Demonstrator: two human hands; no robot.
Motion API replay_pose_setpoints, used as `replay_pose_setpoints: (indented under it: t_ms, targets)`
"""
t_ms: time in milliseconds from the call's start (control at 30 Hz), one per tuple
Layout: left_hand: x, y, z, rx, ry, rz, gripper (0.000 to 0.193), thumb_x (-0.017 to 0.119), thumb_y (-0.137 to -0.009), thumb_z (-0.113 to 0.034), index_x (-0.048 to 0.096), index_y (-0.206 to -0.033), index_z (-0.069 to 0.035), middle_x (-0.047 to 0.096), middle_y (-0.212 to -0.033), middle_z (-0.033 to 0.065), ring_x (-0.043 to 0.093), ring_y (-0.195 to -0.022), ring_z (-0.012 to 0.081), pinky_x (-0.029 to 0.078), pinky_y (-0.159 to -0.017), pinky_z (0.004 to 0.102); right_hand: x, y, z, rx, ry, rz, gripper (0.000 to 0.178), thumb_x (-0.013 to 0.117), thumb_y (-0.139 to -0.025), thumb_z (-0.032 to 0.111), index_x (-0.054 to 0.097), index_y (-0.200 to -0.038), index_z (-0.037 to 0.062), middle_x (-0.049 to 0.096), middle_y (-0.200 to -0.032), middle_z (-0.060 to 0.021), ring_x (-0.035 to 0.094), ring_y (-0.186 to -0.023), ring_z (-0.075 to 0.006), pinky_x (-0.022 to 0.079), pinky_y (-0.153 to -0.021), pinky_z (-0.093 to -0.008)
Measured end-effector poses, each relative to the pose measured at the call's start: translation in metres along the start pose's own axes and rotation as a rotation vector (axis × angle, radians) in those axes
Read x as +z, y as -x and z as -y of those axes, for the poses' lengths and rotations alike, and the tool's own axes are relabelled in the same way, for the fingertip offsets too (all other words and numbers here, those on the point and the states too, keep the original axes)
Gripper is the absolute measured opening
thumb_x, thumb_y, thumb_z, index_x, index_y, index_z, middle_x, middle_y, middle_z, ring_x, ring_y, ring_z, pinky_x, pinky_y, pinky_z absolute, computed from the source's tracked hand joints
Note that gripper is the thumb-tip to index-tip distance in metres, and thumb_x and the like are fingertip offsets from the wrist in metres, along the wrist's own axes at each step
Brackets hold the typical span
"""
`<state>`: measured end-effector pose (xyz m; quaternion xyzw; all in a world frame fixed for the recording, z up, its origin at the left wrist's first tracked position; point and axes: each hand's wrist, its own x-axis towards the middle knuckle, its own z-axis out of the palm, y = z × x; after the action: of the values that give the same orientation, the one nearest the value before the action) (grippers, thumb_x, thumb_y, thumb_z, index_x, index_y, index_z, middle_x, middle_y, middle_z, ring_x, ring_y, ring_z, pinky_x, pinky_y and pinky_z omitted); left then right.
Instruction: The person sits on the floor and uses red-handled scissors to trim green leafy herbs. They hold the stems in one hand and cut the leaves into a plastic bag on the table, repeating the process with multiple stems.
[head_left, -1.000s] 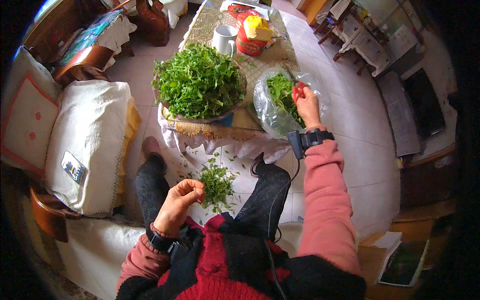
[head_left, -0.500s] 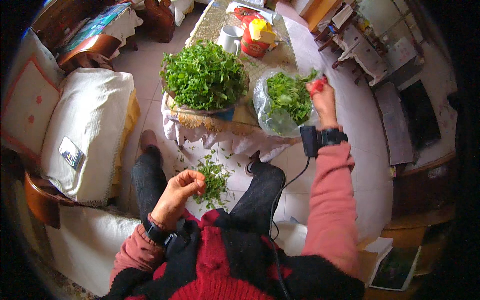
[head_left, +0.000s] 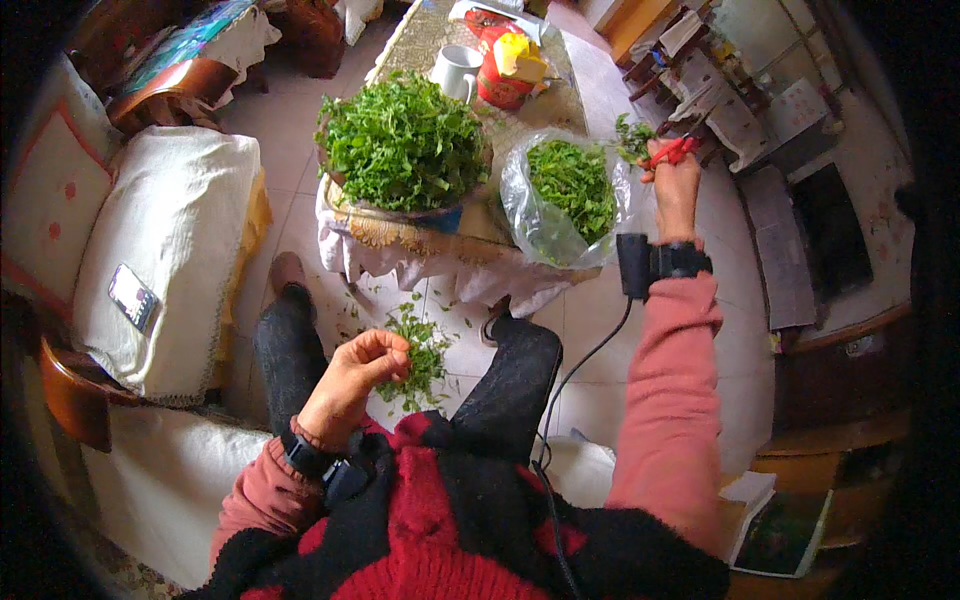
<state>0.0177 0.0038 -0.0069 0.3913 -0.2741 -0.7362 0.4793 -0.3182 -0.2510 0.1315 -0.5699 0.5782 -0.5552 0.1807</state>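
My right hand [head_left: 678, 195] is raised beyond the table's right edge, closed around red-handled scissors [head_left: 676, 150]. A small sprig of leafy greens [head_left: 632, 138] sticks out at its fingertips. To its left, a clear plastic bag [head_left: 516, 208] stands open on the table with cut greens [head_left: 570, 185] inside. A big heap of leafy greens [head_left: 400, 145] fills a round container at the table's near left corner. My left hand [head_left: 345, 390] hovers above my lap with thumb and fingers pinched together; anything between them is too small to make out. Past it, scattered green trimmings [head_left: 425, 362] lie on the floor.
A white mug [head_left: 456, 70] and a red tub [head_left: 503, 85] with yellow wrapping stand farther back on the table. On the left, a phone [head_left: 132, 298] rests on a cloth-covered seat [head_left: 185, 240]. A black cable [head_left: 568, 385] hangs from my right wrist.
My right hand has moved right, away from the bag, carrying the scissors and a sprig clear of the other greens. My left hand stays pinched in nearly the same place.
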Motion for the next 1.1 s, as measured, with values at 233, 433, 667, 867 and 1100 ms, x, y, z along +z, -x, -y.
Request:
replay_pose_setpoints:
  t_ms: [233,433,667,867,1100]
  targets:
    - [0.003,-0.002,-0.006,0.002,0.030,0.002,0.016,0.062,-0.083,-0.010,0.058,-0.096,-0.001,0.060,-0.081,0.0019,0.055,-0.072,0.0099,0.044,-0.069,0.0223,-0.011,0.011,0.047,0.078,-0.540,0.158,0.008,0.058,-0.086,0.010,0.053,-0.090,0.0061,0.060,-0.083,-0.0054,0.060,-0.065,-0.0151,0.047,-0.047,-0.0240]
    - [0.012,0.000,-0.025,0.101,0.088,-0.001,0.016,0.060,-0.085,-0.010,0.057,-0.098,-0.001,0.060,-0.084,0.0013,0.055,-0.073,0.0090,0.044,-0.070,0.0221,0.008,0.066,0.075,0.172,-0.759,0.437,0.012,0.056,-0.088,0.016,0.053,-0.092,0.0059,0.063,-0.087,-0.0110,0.057,-0.063,-0.0159,0.046,-0.052,-0.0272]
    - [0.022,0.010,-0.019,0.059,0.369,0.308,0.041,0.045,-0.093,-0.035,0.047,-0.122,-0.006,0.050,-0.121,0.0106,0.052,-0.107,0.0219,0.043,-0.089,0.0378,0.048,0.157,0.083,0.325,-0.857,0.720,0.016,0.059,-0.087,0.017,0.051,-0.099,0.0092,0.059,-0.093,-0.0075,0.058,-0.075,-0.0213,0.047,-0.064,-0.0325]
    - [0.009,0.014,0.001,0.019,0.728,0.409,0.059,0.037,-0.090,-0.052,0.034,-0.134,-0.012,0.039,-0.136,0.0089,0.040,-0.122,0.0281,0.036,-0.097,0.0500,0.061,0.242,0.069,0.287,-0.492,0.938,0.018,0.068,-0.081,0.017,0.057,-0.086,0.0037,0.056,-0.083,-0.0016,0.051,-0.075,-0.0096,0.042,-0.064,-0.0230]
    - [-0.001,0.023,0.008,0.110,0.640,0.267,0.041,0.047,-0.092,-0.034,0.044,-0.126,-0.012,0.050,-0.126,0.0061,0.047,-0.117,0.0216,0.037,-0.097,0.0457,0.049,0.265,0.064,0.135,-0.090,1.118,0.016,0.069,-0.077,0.008,0.062,-0.090,0.0008,0.059,-0.086,-0.0040,0.054,-0.078,-0.0127,0.043,-0.068,-0.0260]
